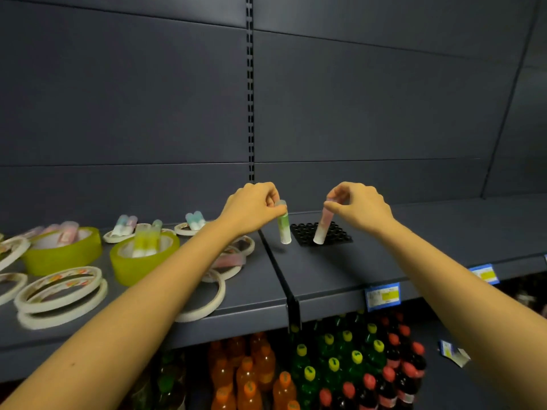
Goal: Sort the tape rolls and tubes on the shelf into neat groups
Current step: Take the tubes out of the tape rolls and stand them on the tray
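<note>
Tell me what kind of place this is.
Most likely a shop or supermarket aisle: a dark metal shelf hung on a slotted upright, blue price tags along its front edge, and rows of soft-drink bottles stocked below.

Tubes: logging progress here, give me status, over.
Left hand pinches green tube, beside black tray. Right hand pinches pink tube, tilted, base at tray. Nothing blocking tray.
</note>
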Available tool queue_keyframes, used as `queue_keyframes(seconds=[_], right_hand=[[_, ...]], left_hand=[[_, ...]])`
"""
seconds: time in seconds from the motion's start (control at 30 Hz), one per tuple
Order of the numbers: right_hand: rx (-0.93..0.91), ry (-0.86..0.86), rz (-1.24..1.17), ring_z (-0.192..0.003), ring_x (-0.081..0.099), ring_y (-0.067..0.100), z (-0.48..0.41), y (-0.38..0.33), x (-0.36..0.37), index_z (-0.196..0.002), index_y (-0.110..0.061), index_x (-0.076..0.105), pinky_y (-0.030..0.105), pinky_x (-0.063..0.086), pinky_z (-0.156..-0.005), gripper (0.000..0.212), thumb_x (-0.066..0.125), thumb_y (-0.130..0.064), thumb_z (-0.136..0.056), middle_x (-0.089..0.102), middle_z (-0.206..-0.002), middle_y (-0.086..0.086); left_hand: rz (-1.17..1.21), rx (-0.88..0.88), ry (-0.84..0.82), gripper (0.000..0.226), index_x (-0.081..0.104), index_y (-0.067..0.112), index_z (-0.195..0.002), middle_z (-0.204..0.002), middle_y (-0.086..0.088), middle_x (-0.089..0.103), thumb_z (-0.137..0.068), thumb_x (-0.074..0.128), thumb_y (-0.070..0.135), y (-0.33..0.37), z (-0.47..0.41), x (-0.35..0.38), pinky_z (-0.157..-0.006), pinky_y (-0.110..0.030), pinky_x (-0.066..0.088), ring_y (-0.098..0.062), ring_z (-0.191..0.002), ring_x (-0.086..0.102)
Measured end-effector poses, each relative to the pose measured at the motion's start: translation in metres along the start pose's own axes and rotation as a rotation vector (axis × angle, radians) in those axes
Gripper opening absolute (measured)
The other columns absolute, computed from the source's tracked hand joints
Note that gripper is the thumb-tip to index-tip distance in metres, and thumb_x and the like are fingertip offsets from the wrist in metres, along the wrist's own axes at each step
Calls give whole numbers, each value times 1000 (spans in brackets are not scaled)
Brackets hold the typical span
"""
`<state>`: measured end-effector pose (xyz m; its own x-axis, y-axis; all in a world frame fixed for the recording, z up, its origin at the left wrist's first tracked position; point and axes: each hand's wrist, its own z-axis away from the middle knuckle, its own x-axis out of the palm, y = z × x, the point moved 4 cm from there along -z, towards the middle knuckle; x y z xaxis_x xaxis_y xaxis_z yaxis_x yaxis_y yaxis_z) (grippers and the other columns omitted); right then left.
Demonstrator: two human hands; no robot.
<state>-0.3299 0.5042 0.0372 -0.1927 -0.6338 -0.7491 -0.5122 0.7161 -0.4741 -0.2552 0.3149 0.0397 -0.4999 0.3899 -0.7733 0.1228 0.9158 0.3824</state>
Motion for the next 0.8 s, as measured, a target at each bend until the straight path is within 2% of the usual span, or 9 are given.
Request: queue_keyframes(seconds=[0.17, 0.4, 0.6, 0.8], right_hand=[[-31, 16, 13, -90, 57, 15, -31, 21, 9, -100, -30, 62, 28, 41, -70, 15, 59, -38, -88, 63, -97, -11], [-165, 83, 44, -82, 57, 13, -64, 38, 16, -100, -30, 62, 27, 38, -64, 17, 60, -40, -87, 58, -85, -15], [-220, 19, 19, -87, 59, 15, -94, 42, 35, -103, -29, 62, 26, 37, -67, 19, 61, -39, -87, 63, -92, -12], [-309, -45, -10, -84, 58, 12, -116, 44, 49, -103, -29, 62, 25, 38, -67, 18, 60, -39, -88, 60, -87, -16]], left_hand=[[-80, 34, -33, 19, 61, 14, -91, -86, 0, 68, -83, 59, 31, 4, -40, 22, -72, -35, 49, -21, -81, 62], [-181, 26, -34, 21, 61, 12, -93, -87, -3, 69, -85, 58, 31, -2, -84, 49, -75, -37, 53, -24, -82, 63], [-235, -16, -48, 23, 60, 12, -97, -91, -2, 68, -87, 57, 32, -7, -102, 63, -76, -37, 53, -23, -82, 63], [-238, -112, -99, 21, 61, 13, -94, -93, -2, 68, -85, 59, 31, -13, -107, 74, -73, -33, 49, -20, -79, 61]])
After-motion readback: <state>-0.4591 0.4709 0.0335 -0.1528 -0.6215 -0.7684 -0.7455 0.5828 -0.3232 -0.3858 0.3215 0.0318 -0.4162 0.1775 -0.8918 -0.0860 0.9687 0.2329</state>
